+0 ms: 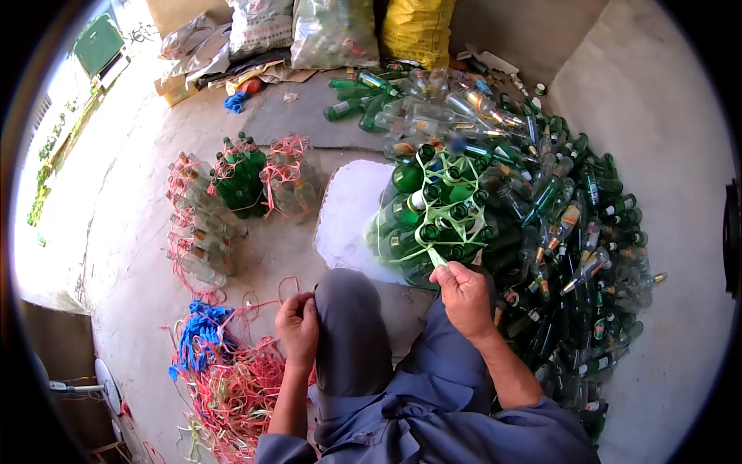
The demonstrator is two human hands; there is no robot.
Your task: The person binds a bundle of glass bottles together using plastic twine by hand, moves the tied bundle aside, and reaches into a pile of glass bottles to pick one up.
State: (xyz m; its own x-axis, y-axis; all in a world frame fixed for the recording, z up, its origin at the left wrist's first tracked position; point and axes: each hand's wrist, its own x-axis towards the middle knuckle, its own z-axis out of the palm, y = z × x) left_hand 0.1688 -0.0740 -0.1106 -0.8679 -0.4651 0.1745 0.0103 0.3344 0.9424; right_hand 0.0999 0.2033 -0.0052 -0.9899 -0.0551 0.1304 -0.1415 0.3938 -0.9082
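Observation:
My right hand point(467, 303) is closed on the end of a light green plastic strap point(437, 257). That strap is looped around the necks of a bundle of green glass bottles point(403, 210), which stands upright just beyond my knees. Beside my left knee, my left hand point(297, 323) has its fingers pinched together; whether anything is between them I cannot make out. Close to it runs a loose pink string point(263, 303), leading from a tangled heap of pink and pale straps point(247, 387) on the floor. A white board point(352, 205) lies left of the bundle.
Loose bottles point(553, 201) are piled along the right side and back. Tied bundles of clear bottles point(205, 232) and green bottles point(241, 182) stand at the left. Blue strips point(202, 336) lie on the straps. Filled sacks point(334, 35) line the back wall.

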